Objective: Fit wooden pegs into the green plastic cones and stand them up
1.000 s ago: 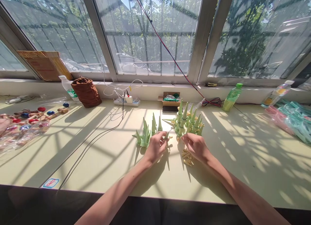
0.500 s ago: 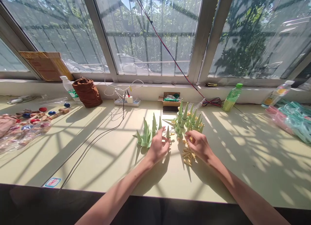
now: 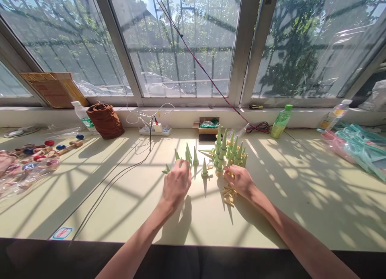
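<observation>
My left hand (image 3: 177, 183) is over the left group of green cones (image 3: 187, 153), fingers curled down among them; its fingertips are hidden, so what they grip does not show. Between my hands a single green cone (image 3: 204, 168) stands upright, apart from both. My right hand (image 3: 241, 181) is closed in a pinch at the near edge of a denser cluster of green cones (image 3: 223, 144). Whatever is between its fingertips is too small to make out. Just below and left of that hand lies a loose pile of small yellow pegs (image 3: 229, 195).
Behind the cones are a small open carton (image 3: 208, 128) and a power strip (image 3: 164, 130). A black cable (image 3: 126, 166) crosses the table on the left. A brown pouch (image 3: 105, 120), wooden toys with coloured balls (image 3: 39, 152), a green bottle (image 3: 281, 121) and teal plastic pieces (image 3: 358, 144) lie around.
My left hand has come away from the single cone, which now stands alone, and moved left onto the left group. My right hand keeps its pinch beside the cluster. The view has shifted slightly.
</observation>
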Demonstrator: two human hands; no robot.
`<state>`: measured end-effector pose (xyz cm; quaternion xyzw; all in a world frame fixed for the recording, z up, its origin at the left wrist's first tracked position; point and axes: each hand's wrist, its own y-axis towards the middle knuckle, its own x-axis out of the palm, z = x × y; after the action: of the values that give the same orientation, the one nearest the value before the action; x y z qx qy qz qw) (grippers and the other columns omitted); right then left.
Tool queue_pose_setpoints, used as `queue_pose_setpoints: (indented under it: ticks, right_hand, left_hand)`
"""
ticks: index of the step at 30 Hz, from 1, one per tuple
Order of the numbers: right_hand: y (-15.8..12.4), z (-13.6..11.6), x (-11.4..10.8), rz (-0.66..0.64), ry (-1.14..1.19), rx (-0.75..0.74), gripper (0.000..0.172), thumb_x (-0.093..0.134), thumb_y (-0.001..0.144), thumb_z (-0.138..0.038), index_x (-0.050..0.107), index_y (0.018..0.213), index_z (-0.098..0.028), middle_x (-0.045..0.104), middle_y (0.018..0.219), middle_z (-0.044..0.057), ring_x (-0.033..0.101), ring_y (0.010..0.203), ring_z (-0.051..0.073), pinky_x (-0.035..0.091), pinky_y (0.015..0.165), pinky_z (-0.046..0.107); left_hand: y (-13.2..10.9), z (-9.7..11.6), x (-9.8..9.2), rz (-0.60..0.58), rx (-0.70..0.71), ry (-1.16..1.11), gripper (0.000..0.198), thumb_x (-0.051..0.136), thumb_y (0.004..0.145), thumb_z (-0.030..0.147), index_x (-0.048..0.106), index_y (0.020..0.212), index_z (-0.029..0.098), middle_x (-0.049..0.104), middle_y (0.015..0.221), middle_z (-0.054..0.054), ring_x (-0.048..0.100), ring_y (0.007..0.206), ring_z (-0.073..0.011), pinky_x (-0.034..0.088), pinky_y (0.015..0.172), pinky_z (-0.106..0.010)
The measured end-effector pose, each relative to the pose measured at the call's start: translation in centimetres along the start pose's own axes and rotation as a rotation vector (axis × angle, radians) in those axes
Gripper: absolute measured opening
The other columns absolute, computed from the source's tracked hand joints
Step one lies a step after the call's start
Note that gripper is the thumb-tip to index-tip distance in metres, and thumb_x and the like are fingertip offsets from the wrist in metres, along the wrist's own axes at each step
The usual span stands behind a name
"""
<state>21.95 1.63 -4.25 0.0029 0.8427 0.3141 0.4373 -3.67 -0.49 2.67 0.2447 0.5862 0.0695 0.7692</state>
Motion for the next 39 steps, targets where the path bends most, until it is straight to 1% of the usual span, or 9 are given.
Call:
queue_pose_setpoints:
  ticks: [5,8,14,18,21,25,30,35,39]
  right_hand:
    - [0.0,0.0,0.2,-0.024,-0.014,0.006,0.021,0.049,0.090,-0.018,0.069,0.096,-0.014,0.067,0.075,0.005,0.059,0.060,0.015,0.042,0.057,0.025]
    - [0.0,-0.2,0.0,-0.031,0.001,-0.001,0.020,0.050,0.090,-0.017,0.069,0.096,-0.014,0.067,0.076,0.005,0.060,0.062,0.016,0.042,0.057,0.024]
    - [0.1,-0.4,-0.1,-0.035,0.017,-0.002,0.019,0.050,0.090,-0.017,0.068,0.095,-0.013,0.066,0.074,0.005,0.059,0.062,0.016,0.043,0.058,0.025]
    - [0.1,-0.6,-0.1,-0.026,0.011,0.006,0.019,0.049,0.090,-0.020,0.067,0.093,-0.015,0.064,0.070,0.003,0.057,0.059,0.015,0.042,0.058,0.025]
    - [0.1,-0.6,-0.1,-0.024,0.028,0.009,0.020,0.048,0.091,-0.021,0.067,0.093,-0.015,0.066,0.073,0.004,0.059,0.062,0.016,0.043,0.059,0.026]
    - [0.1,-0.5,-0.1,-0.018,0.045,0.013,0.018,0.049,0.091,-0.021,0.067,0.094,-0.016,0.067,0.074,0.004,0.059,0.063,0.016,0.044,0.060,0.026]
    - [0.0,-0.7,-0.4,-0.019,0.038,0.015,0.020,0.048,0.091,-0.022,0.067,0.094,-0.015,0.068,0.075,0.005,0.060,0.063,0.017,0.044,0.059,0.027]
    - [0.0,-1.3,-0.8,-0.002,0.064,0.010,0.023,0.047,0.093,-0.024,0.068,0.095,-0.015,0.069,0.076,0.006,0.061,0.063,0.018,0.046,0.060,0.028]
    - [0.1,-1.5,-1.0,0.014,0.066,0.001,0.024,0.046,0.094,-0.024,0.068,0.093,-0.015,0.068,0.073,0.005,0.058,0.060,0.016,0.046,0.059,0.027]
  left_hand:
    - [-0.2,-0.9,0.0,-0.192,-0.117,0.151,0.026,0.044,0.097,0.022,0.064,0.113,0.017,0.062,0.106,-0.013,0.066,0.065,-0.0211,0.045,0.055,-0.030]
    - [-0.4,-1.2,0.4,-0.240,-0.144,0.158,0.030,0.042,0.098,0.025,0.064,0.116,0.016,0.062,0.105,-0.014,0.068,0.072,-0.0241,0.048,0.060,-0.032]
    - [-0.5,-1.4,0.9,-0.280,-0.153,0.132,0.030,0.040,0.100,0.025,0.066,0.106,0.013,0.061,0.103,-0.015,0.069,0.075,-0.0248,0.049,0.063,-0.032]
    - [-0.7,-1.7,1.2,-0.234,-0.151,0.074,0.028,0.041,0.099,0.024,0.066,0.105,0.012,0.060,0.106,-0.015,0.068,0.074,-0.0231,0.050,0.064,-0.032]
    - [-1.0,-2.2,1.2,-0.157,-0.103,-0.007,0.026,0.041,0.099,0.022,0.065,0.101,0.013,0.060,0.104,-0.014,0.066,0.073,-0.0206,0.051,0.067,-0.032]
    - [-1.2,-2.2,0.5,-0.021,0.046,-0.131,0.021,0.044,0.096,0.017,0.064,0.098,0.014,0.060,0.105,-0.012,0.061,0.062,-0.0144,0.051,0.062,-0.029]
    - [-0.3,-0.6,-0.3,0.170,0.223,-0.265,0.022,0.045,0.097,0.019,0.065,0.103,0.015,0.059,0.101,-0.008,0.054,0.055,-0.0087,0.047,0.054,-0.025]
    - [1.5,1.0,1.0,0.207,0.377,-0.461,0.022,0.048,0.098,0.022,0.064,0.112,0.020,0.059,0.102,-0.006,0.051,0.052,-0.0039,0.044,0.048,-0.018]
    - [1.8,1.4,2.8,0.229,0.372,-0.555,0.034,0.049,0.097,0.020,0.052,0.130,0.024,0.059,0.097,-0.004,0.050,0.052,-0.0039,0.048,0.053,-0.018]
